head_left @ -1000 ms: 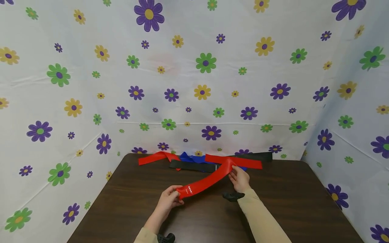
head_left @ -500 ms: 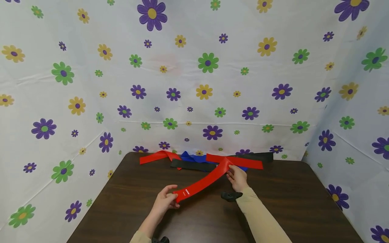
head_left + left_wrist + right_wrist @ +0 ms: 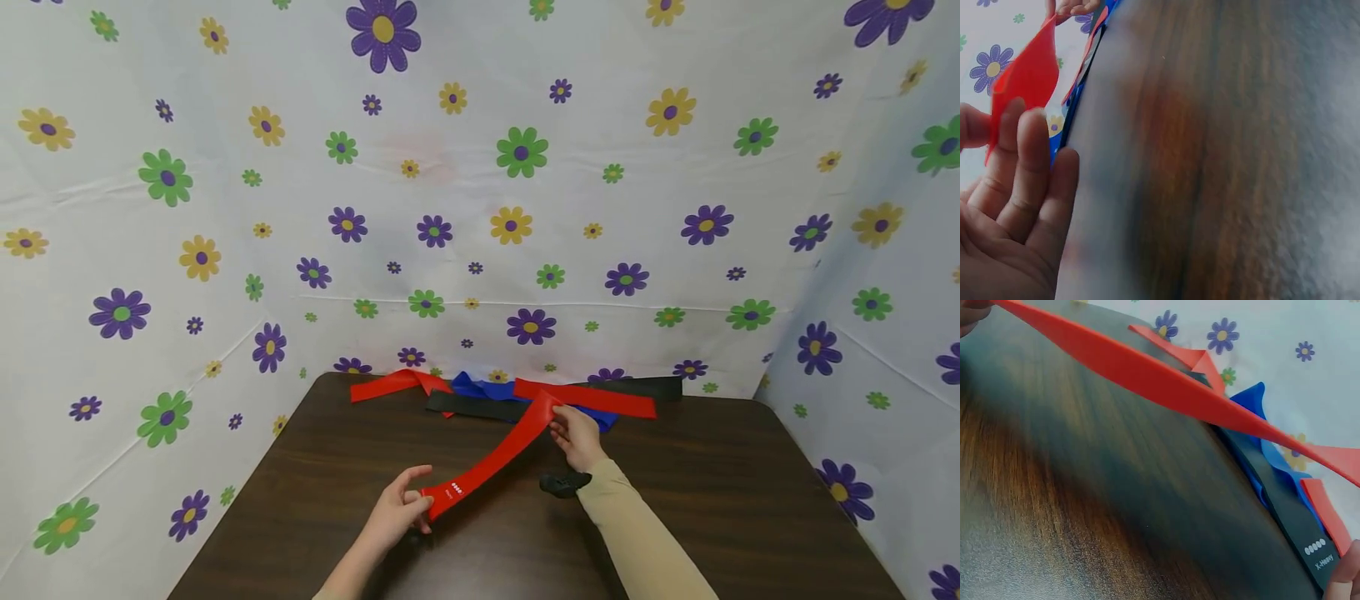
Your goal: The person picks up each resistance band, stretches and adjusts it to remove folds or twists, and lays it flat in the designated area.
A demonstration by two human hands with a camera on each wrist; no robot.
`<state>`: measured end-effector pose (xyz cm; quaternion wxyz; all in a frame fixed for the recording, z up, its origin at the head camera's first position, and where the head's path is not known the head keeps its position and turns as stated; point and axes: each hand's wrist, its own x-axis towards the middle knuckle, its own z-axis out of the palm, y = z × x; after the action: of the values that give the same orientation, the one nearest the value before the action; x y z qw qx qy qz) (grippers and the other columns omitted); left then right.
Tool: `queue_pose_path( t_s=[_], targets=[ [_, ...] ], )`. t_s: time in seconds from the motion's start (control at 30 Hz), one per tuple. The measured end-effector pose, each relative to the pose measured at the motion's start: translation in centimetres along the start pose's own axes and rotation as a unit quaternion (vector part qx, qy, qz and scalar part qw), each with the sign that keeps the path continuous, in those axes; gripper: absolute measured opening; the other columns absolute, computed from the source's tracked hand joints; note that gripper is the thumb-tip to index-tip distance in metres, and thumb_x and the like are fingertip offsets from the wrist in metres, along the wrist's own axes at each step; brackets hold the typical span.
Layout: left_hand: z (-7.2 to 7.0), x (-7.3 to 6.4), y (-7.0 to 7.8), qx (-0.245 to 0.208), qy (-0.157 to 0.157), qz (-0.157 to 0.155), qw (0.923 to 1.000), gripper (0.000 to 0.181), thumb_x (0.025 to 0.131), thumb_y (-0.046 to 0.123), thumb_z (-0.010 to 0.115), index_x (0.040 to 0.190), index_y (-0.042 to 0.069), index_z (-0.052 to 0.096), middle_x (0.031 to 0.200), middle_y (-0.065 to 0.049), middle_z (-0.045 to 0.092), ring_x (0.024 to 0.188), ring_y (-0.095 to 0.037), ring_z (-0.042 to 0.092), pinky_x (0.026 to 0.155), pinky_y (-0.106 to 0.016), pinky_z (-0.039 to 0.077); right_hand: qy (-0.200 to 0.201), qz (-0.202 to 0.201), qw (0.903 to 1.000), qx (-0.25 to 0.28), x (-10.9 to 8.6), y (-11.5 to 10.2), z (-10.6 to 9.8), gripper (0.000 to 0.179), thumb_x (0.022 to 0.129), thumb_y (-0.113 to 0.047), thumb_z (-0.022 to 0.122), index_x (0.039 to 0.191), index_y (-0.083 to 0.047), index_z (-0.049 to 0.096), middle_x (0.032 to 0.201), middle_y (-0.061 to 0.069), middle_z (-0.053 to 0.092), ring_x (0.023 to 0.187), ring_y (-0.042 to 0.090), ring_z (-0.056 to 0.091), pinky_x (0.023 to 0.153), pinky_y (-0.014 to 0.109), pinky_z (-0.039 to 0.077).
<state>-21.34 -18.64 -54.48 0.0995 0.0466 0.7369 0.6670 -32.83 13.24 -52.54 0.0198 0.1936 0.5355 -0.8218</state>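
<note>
A red resistance band with white dots and small print hangs in a shallow slant over the table between both hands. Its lower end is pinched by my left hand, thumb against index finger. At the upper end, my right hand pinches the band near the pile at the back. The left wrist view shows the band twisting away from the left fingers, while in the right wrist view it stretches across the top; only a bit of the right thumb shows there.
Along the back of the dark wood table lie other bands: a red one at left, a blue one, a black one marked X-Heavy, another red one and a black one. A flowered cloth wall stands behind.
Both hands have shifted a little left and the left hand slightly lower and nearer, drawing the red band with them. Its left end dips lower. The bands at the back stay put.
</note>
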Motion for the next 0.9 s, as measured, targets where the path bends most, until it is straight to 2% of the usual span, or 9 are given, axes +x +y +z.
queue_pose_path(
  t_s=[0.1, 0.23, 0.37, 0.5, 0.63, 0.73, 0.9],
  targets=[
    [-0.2, 0.0, -0.6, 0.012, 0.001, -0.007, 0.9999, 0.050, 0.089, 0.000, 0.060, 0.134, -0.013, 0.042, 0.067, -0.007, 0.061, 0.054, -0.019, 0.061, 0.058, -0.034, 0.056, -0.020, 0.005, 0.9995, -0.023, 0.0, 0.1, 0.2, 0.037, 0.093, -0.019, 0.065, 0.124, 0.001, 0.058, 0.084, 0.002, 0.066, 0.071, 0.014, 0.059, 0.083, 0.034, 0.051],
    [-0.4, -0.1, -1.1, 0.017, 0.005, -0.010, 0.9998, 0.034, 0.090, 0.001, 0.058, 0.116, -0.020, 0.052, 0.075, -0.012, 0.067, 0.059, -0.019, 0.064, 0.062, -0.036, 0.057, -0.042, 0.005, 0.9983, -0.041, 0.0, -0.1, 0.7, 0.041, 0.095, -0.020, 0.062, 0.130, 0.000, 0.054, 0.091, 0.002, 0.064, 0.078, 0.017, 0.059, 0.089, 0.037, 0.049],
    [-0.7, -0.5, -1.0, 0.029, 0.021, -0.007, 0.9993, 0.024, 0.090, 0.002, 0.058, 0.106, -0.015, 0.055, 0.074, -0.012, 0.066, 0.060, -0.020, 0.066, 0.061, -0.035, 0.057, -0.050, 0.005, 0.9975, -0.049, 0.2, -0.1, 1.3, 0.043, 0.095, -0.019, 0.061, 0.133, 0.000, 0.051, 0.094, 0.002, 0.062, 0.080, 0.018, 0.059, 0.091, 0.036, 0.050],
    [-1.1, -1.1, -0.6, 0.062, 0.034, 0.000, 0.9975, 0.018, 0.088, 0.005, 0.061, 0.100, -0.009, 0.059, 0.072, -0.008, 0.065, 0.061, -0.020, 0.065, 0.057, -0.031, 0.056, -0.053, 0.008, 0.9972, -0.052, 0.3, 0.1, 1.9, 0.045, 0.095, -0.017, 0.062, 0.135, 0.000, 0.050, 0.092, 0.003, 0.061, 0.076, 0.017, 0.057, 0.082, 0.032, 0.054],
    [-1.4, -1.7, -0.4, 0.096, 0.032, 0.005, 0.9948, 0.015, 0.086, 0.007, 0.065, 0.096, -0.005, 0.062, 0.074, -0.005, 0.061, 0.063, -0.019, 0.062, 0.054, -0.030, 0.054, -0.058, 0.006, 0.9967, -0.056, 0.4, 0.5, 2.2, 0.045, 0.095, -0.016, 0.062, 0.135, 0.001, 0.050, 0.090, 0.004, 0.059, 0.072, 0.016, 0.055, 0.075, 0.028, 0.055],
    [-1.7, -2.2, -0.4, 0.105, 0.024, 0.006, 0.9941, 0.017, 0.086, 0.006, 0.066, 0.099, -0.005, 0.063, 0.074, -0.004, 0.060, 0.062, -0.017, 0.060, 0.052, -0.029, 0.053, -0.065, 0.002, 0.9958, -0.064, 0.4, 0.9, 2.6, 0.043, 0.096, -0.015, 0.061, 0.134, 0.001, 0.052, 0.094, 0.006, 0.059, 0.072, 0.016, 0.054, 0.073, 0.028, 0.055],
    [-1.7, -3.1, -0.2, 0.096, 0.010, 0.007, 0.9953, 0.037, 0.084, 0.002, 0.065, 0.119, -0.003, 0.056, 0.071, -0.003, 0.058, 0.056, -0.015, 0.056, 0.050, -0.028, 0.051, -0.079, 0.000, 0.9943, -0.073, 0.4, 1.5, 3.3, 0.039, 0.096, -0.013, 0.060, 0.131, 0.002, 0.055, 0.103, 0.008, 0.060, 0.070, 0.015, 0.056, 0.066, 0.026, 0.054]
  ],
)
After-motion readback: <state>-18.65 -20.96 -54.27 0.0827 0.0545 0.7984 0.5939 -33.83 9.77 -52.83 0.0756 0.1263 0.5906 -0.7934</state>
